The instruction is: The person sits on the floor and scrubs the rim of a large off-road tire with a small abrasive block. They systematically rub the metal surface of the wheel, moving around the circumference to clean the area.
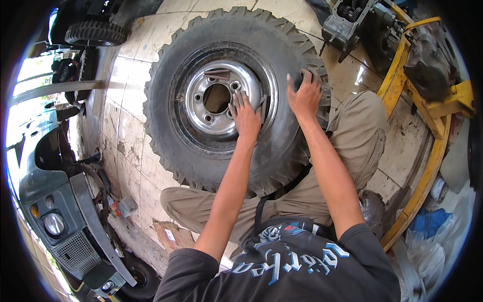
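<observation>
A large knobbly tire [282, 60] lies flat, mounted on a steel wheel rim [196, 118] with a shiny centre disc and several bolt holes. My left hand [246, 117] presses on the right part of the disc, fingers stretched over the metal. A grey piece of sandpaper [263, 109] shows at its thumb side, partly hidden under the hand. On the disc's far edge rests a folded brownish piece of sandpaper [216, 74]. My right hand [306, 96] rests on the tire's right side, its fingers apart over the tread and nothing in them.
My bent legs [357, 136] flank the tire on the tiled floor. To the right stands a yellow metal frame [420, 186] bearing engine parts; a grey metal housing [347, 25] is beyond it. A dark vehicle front [60, 221] fills the left. Cardboard [172, 235] lies near my left leg.
</observation>
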A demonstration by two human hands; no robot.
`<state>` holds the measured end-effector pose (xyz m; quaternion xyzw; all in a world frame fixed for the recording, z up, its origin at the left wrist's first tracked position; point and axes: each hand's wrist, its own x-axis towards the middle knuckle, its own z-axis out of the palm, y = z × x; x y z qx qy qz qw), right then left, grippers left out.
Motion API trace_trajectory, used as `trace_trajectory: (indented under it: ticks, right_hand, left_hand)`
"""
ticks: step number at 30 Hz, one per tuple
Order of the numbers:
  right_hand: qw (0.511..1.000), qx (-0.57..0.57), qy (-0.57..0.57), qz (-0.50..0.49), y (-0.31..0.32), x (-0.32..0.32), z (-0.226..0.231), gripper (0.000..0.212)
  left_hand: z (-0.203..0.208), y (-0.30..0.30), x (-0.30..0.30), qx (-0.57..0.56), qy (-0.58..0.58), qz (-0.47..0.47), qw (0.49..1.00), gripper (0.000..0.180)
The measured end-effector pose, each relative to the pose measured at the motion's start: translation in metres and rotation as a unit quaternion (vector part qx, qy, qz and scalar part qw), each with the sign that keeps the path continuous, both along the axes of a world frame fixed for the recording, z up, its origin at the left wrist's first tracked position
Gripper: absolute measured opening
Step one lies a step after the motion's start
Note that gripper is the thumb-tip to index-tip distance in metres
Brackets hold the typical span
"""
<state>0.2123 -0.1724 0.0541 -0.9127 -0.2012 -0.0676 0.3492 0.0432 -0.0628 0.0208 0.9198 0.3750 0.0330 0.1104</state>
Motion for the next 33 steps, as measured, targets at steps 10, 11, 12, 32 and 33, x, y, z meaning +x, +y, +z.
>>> trace_trajectory:
  ticks: [10, 11, 12, 32, 33]
  right_hand:
    - [0.999, -0.033, 0.017, -0.015, -0.002, 0.002, 0.003, 0.051]
    - [0.999, -0.039, 0.022, -0.019, -0.002, 0.002, 0.001, 0.051]
    - [0.998, -0.045, 0.027, -0.024, -0.003, 0.003, -0.001, 0.051]
    - [0.999, -0.011, 0.031, -0.007, 0.000, 0.002, 0.004, 0.049]
    - [0.999, -0.017, 0.038, -0.012, -0.003, 0.003, 0.003, 0.049]
  left_hand:
    - [-0.001, -0.011, -0.043, -0.018, 0.022, 0.049, 0.998, 0.088]
    - [0.001, -0.012, -0.028, -0.012, 0.009, 0.055, 0.998, 0.090]
    - [0.004, -0.013, -0.013, -0.026, 0.035, 0.057, 0.997, 0.092]
    - [-0.010, 0.005, 0.054, 0.006, 0.018, 0.126, 0.992, 0.099]
    - [-0.008, -0.007, 0.041, 0.007, 0.020, 0.113, 0.993, 0.099]
